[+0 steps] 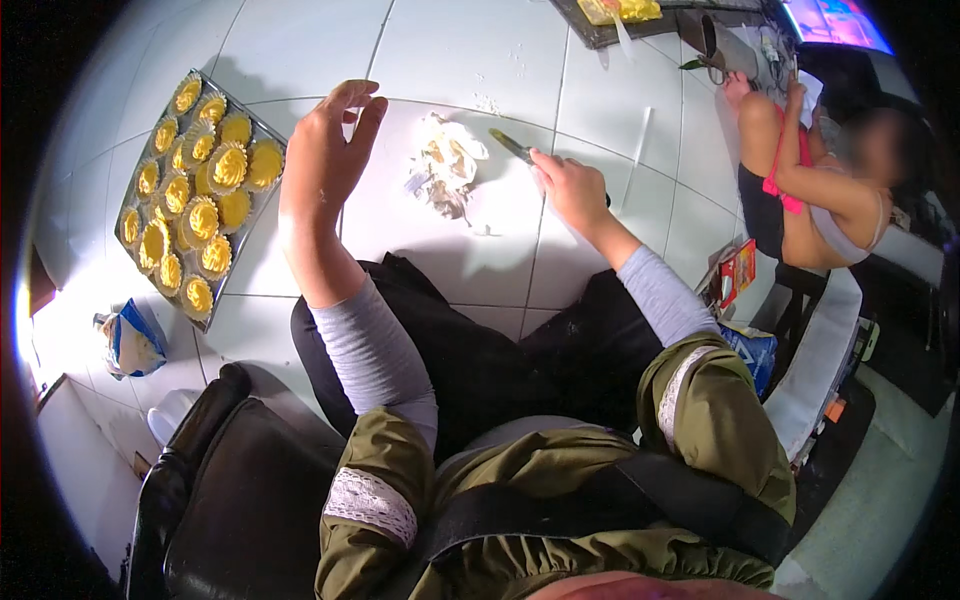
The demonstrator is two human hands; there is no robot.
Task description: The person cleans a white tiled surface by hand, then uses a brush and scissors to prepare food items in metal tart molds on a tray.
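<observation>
My right hand grips a knife whose blade points up and left, with a yellowish smear near its tip. Under and beyond my palm the handle is mostly hidden. My left hand hovers bent at the wrist, thumb apart from the curled fingers, and nothing shows in it. Between both hands a crumpled whitish plastic wrapper lies on the tiled floor. Just left of my left hand is a dark metal tray filled with cupcakes in paper cups, many topped with piped yellow swirls.
A person sits at the right, near a metal mug. Another tray holding something yellow is at the top. White crumbs and a clear strip lie on the tiles. A blue-white bag stands lower left, by a black chair.
</observation>
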